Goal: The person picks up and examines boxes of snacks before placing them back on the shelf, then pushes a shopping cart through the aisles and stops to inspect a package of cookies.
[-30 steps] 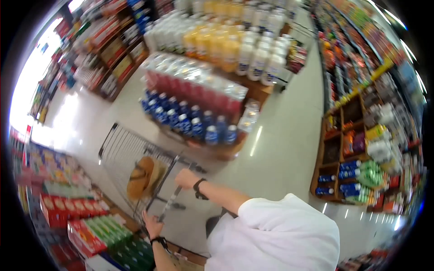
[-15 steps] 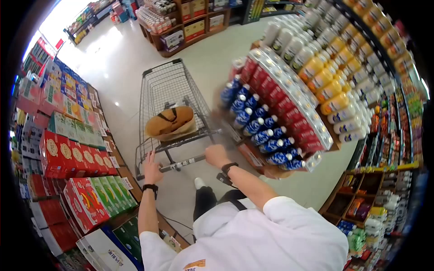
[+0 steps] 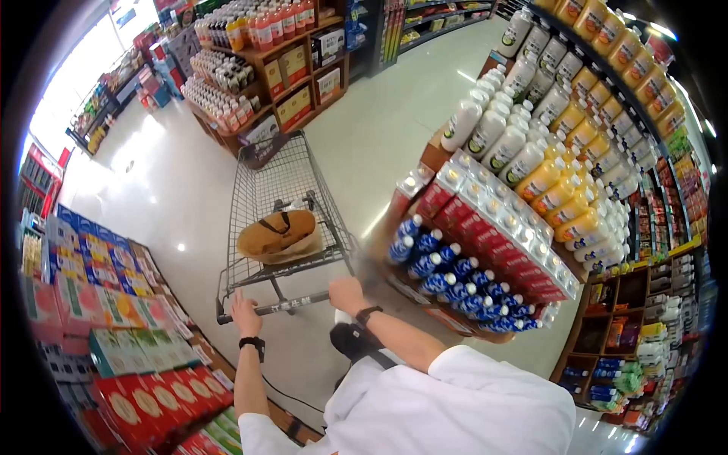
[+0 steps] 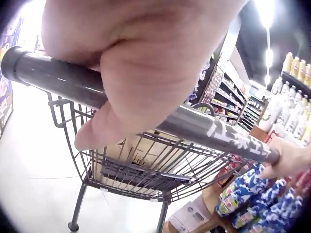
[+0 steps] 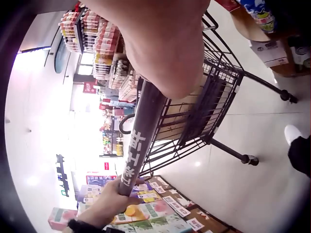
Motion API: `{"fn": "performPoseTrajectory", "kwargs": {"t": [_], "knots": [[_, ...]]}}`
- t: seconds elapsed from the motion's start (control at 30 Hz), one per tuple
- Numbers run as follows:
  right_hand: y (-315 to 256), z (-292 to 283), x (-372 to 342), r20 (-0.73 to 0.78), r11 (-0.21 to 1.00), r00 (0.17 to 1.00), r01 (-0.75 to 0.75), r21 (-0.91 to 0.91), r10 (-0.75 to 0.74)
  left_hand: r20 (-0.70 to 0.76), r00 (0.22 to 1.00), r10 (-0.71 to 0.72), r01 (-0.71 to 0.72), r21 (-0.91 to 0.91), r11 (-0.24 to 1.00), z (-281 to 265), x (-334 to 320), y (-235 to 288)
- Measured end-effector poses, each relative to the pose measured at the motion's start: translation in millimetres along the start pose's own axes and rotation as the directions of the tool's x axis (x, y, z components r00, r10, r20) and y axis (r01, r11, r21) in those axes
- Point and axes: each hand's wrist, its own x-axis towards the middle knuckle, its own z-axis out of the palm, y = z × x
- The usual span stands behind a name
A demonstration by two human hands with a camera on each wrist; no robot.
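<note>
Both hands are on the dark handle (image 3: 292,303) of a wire shopping cart (image 3: 269,178). My left hand (image 3: 245,315) lies over the handle's left end, and in the left wrist view its thumb (image 4: 95,133) hooks beneath the bar. Toward the other end, my right hand (image 3: 346,296) grips the bar with curled fingers. White lettering (image 4: 238,138) runs along the handle between the hands. Inside the cart, near the handle, sits a brown bag (image 3: 280,239) with dark straps; its contents are hidden.
Close on the right stands a display of blue-labelled bottles (image 3: 455,284), red cartons (image 3: 493,231) and white and yellow bottles. Stacked boxes (image 3: 163,398) line the left side. A wooden shelf unit (image 3: 292,83) stands beyond the cart's front. Pale floor (image 3: 163,205) runs along the cart's left.
The head view has swung round, and the cart now points away from the body. It has rolled forward toward the wooden shelf, the left boxes sliding back. Both hands stay on the handle.
</note>
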Motion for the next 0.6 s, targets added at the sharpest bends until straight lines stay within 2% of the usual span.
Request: {"fn": "performPoseTrajectory", "kwargs": {"t": [0.03,0.13,0.23,0.27,0.3,0.4,0.53,0.6], "knots": [[-1.1,-0.8,23.4,-0.012,0.999,1.0,-0.017,-0.037,0.017,0.061,0.997,-0.047,0.048,-0.014,0.999,-7.7,25.7,2.6],[1.8,-6.2,85.1,-0.015,0.998,0.998,-0.065,-0.001,0.065,0.054,0.998,0.025,-0.026,0.02,0.999,-9.1,104.4,-3.2],[11.2,-16.0,135.7,-0.081,0.994,0.991,-0.1,0.041,0.103,0.067,0.996,0.058,-0.055,-0.051,0.997,-7.9,173.4,0.2],[17.9,-21.1,155.5,-0.102,0.993,0.988,-0.109,0.043,0.113,0.017,0.99,0.141,-0.14,-0.037,0.989,-7.9,194.6,2.9],[20.8,-31.4,172.2,-0.041,0.992,0.992,-0.122,0.022,0.123,0.011,0.988,0.154,-0.153,-0.045,0.987,-9.2,217.3,7.8],[25.7,-55.6,223.9,0.014,0.975,0.975,-0.219,-0.02,0.22,-0.019,0.978,0.208,-0.209,-0.068,0.976,-8.5,289.6,22.1],[34.2,-84.1,291.2,-0.007,0.949,0.949,-0.314,-0.01,0.314,-0.024,0.953,0.303,-0.303,-0.139,0.943,-9.2,394.0,43.0],[49.7,-92.8,328.8,-0.044,0.94,0.939,-0.341,-0.011,0.34,-0.028,0.936,0.351,-0.352,-0.108,0.93,-10.8,444.8,60.2]]}}
